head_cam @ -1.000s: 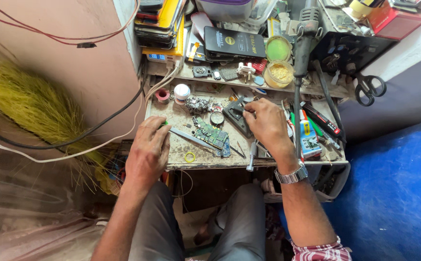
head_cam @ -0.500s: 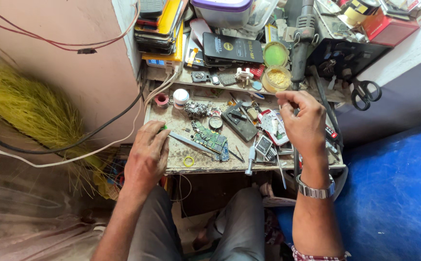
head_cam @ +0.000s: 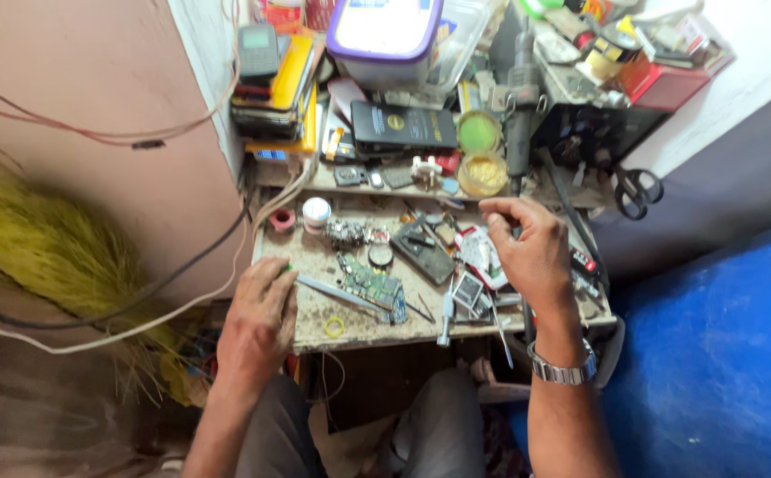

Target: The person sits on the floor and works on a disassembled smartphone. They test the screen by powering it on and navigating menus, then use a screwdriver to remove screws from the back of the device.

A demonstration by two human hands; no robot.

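The left hand lay palm down at about eight o'clock, its forearm running back toward seven, fingers curled loosely forward and together. The right hand was raised at about two o'clock, back of the hand up, fingers bent and pinched toward the thumb, pointing to eleven. Its forearm ran down to five, a metal watch on the wrist.

shelf: purple-lidded box, black scissors
bench back: green tub, yellow tub
left: straw broom
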